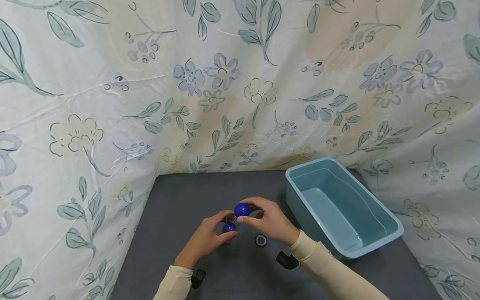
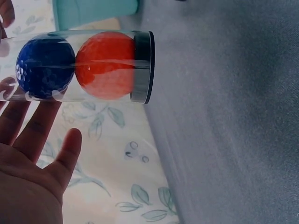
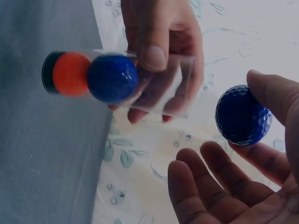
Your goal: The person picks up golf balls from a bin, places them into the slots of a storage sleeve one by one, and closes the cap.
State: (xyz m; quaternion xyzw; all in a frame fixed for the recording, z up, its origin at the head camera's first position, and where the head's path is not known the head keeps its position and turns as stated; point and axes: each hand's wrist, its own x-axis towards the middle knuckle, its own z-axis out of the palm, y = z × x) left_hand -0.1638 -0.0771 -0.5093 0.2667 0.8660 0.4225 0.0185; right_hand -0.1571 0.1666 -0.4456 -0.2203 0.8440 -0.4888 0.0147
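My left hand grips a clear plastic tube near its open end. Inside sit an orange golf ball against the black end cap and a blue golf ball beside it. Between thumb and fingers my right hand pinches a second blue golf ball, held just outside the tube's open end in the right wrist view. In the head view that ball is above and right of the tube. A round black cap with a grey centre lies on the table below the right hand.
A blue-green plastic bin stands on the right of the dark grey table, close to my right forearm. Floral fabric hangs behind and at both sides. Black straps show at the wrists.
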